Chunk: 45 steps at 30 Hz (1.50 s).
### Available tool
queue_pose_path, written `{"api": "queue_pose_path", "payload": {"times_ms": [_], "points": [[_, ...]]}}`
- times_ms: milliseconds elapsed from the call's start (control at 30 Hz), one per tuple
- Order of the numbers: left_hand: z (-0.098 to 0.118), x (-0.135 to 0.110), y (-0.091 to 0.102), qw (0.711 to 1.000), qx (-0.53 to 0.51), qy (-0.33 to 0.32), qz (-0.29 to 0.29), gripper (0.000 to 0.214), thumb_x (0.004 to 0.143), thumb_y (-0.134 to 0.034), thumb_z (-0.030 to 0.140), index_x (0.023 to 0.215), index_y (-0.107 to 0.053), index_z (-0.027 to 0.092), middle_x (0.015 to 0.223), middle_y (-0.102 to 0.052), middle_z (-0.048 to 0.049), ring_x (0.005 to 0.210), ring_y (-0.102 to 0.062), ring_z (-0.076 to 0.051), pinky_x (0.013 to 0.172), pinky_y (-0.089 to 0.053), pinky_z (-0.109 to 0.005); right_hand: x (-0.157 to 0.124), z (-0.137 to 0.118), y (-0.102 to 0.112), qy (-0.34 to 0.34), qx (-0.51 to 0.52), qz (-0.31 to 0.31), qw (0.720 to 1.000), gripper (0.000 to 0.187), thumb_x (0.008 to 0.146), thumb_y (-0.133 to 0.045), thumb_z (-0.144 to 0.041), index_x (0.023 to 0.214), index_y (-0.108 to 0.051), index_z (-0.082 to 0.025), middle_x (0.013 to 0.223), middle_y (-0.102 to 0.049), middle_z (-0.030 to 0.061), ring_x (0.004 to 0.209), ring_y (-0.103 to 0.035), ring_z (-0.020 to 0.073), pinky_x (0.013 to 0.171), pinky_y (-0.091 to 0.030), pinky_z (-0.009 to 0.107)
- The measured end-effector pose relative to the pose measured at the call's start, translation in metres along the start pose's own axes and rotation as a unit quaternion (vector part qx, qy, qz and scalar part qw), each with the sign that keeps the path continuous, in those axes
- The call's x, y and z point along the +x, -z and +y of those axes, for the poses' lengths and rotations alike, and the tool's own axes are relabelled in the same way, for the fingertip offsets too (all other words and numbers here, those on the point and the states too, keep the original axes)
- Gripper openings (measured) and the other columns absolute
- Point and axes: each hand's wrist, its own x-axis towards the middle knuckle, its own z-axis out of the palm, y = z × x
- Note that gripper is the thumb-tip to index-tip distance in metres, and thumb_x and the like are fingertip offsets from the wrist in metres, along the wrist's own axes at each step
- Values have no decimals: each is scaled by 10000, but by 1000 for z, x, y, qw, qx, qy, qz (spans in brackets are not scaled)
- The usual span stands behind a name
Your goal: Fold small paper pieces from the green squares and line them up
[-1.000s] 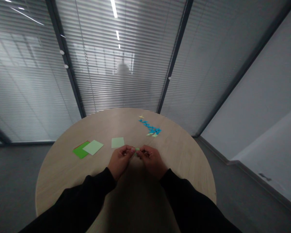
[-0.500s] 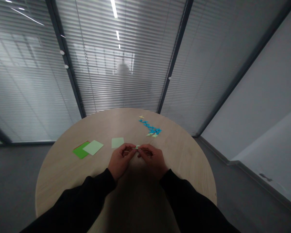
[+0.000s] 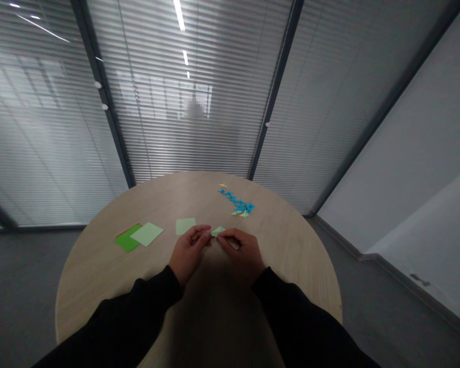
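Observation:
A small folded piece of pale green paper (image 3: 216, 231) shows between my two hands at the middle of the table. My right hand (image 3: 243, 253) pinches it near its lower right edge with thumb and index finger. My left hand (image 3: 188, 254) is closed, thumb against curled fingers, with its fingertips at the paper's left edge; whether it grips the paper is hidden. Just beyond my left hand lies a flat pale green paper square (image 3: 185, 225), its lower corner partly covered by the fingers.
On the left, a pale green sheet (image 3: 147, 234) overlaps a bright green sheet (image 3: 128, 240) with a reddish edge beneath. Beyond my right hand lie several blue folded paper pieces (image 3: 238, 203), pale green ones (image 3: 244, 214) and a yellow one (image 3: 223, 185). The round table (image 3: 291, 266) stands before blinds.
My left fingers have drawn slightly back from the folded paper, and more of it shows now. My right hand keeps its pinch. The other papers lie as before.

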Motion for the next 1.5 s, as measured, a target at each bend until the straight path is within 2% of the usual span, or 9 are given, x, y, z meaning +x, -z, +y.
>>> {"api": "queue_pose_path", "payload": {"times_ms": [167, 300, 433, 767, 967, 1500], "points": [[0, -2, -1, 1000, -9, 20, -13, 281, 766, -760, 399, 865, -698, 144, 734, -679, -13, 702, -605, -136, 709, -462, -271, 0, 3, -1, -29, 32, -4, 999, 102, 835, -686, -304, 859, -717, -210, 856, -749, 45, 808, -720, 208, 786, -581, 339], [-1, -2, -1, 998, -22, 36, -38, 281, 734, -793, 387, 842, -697, 147, 753, -693, -22, 703, -614, -137, 697, -460, -266, 0, 4, -3, -89, 82, 12, 993, 143, 818, -687, -346, 839, -680, -204, 839, -741, 47, 802, -724, 212, 758, -585, 334], [-2, -3, -1, 998, -20, 43, -41, 289, 716, -805, 395, 826, -698, 151, 756, -700, -24, 712, -623, -141, 709, -464, -271, 1, 2, -4, -110, 101, 21, 989, 162, 808, -682, -363, 823, -649, -205, 817, -739, 43, 784, -725, 209, 741, -584, 333], [1, -2, -1, 999, 39, 22, -24, 252, 734, -770, 391, 799, -694, 160, 758, -722, -32, 707, -644, -156, 719, -488, -291, -1, 1, -6, -113, 116, 24, 987, 152, 802, -688, -350, 835, -635, -211, 820, -741, 46, 795, -735, 209, 747, -584, 338], [5, -4, -4, 996, 84, -13, -27, 234, 768, -720, 398, 798, -692, 167, 774, -737, -46, 730, -661, -179, 740, -508, -319, -2, 4, -9, -132, 139, 38, 981, 160, 805, -687, -349, 834, -622, -206, 791, -734, 41, 770, -729, 206, 716, -575, 325], [6, -5, -5, 995, 98, -10, -2, 229, 737, -759, 389, 779, -709, 169, 777, -744, -58, 740, -673, -197, 727, -506, -326, -2, 0, -11, -97, 55, 55, 992, 125, 829, -661, -335, 823, -630, -214, 778, -721, 45, 748, -707, 206, 695, -555, 318]]}}
